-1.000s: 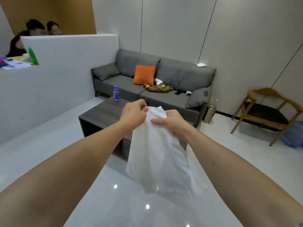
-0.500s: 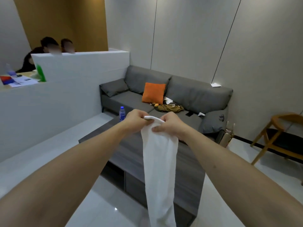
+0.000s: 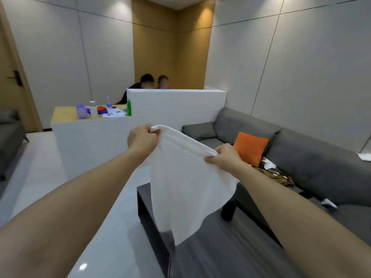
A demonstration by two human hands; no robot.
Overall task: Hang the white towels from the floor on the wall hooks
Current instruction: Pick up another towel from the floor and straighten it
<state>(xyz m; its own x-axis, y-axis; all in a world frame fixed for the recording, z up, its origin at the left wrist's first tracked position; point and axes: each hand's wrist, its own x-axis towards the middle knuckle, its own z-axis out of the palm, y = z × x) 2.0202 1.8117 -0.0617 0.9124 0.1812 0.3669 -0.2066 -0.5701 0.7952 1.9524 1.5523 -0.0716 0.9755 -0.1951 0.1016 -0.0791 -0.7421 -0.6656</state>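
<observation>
Now that we have pulled the towel (image 3: 186, 183) wide above the coffee table (image 3: 230, 249), left hand (image 3: 143, 139) and right hand (image 3: 226, 159) each pinching its top edge, it hangs ready for a hook.

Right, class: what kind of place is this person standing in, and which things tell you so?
Probably an office lounge or reception area: a long grey fabric sofa with an orange square cushion, a dark low coffee table, and a white partition counter with people seated behind it.
</observation>
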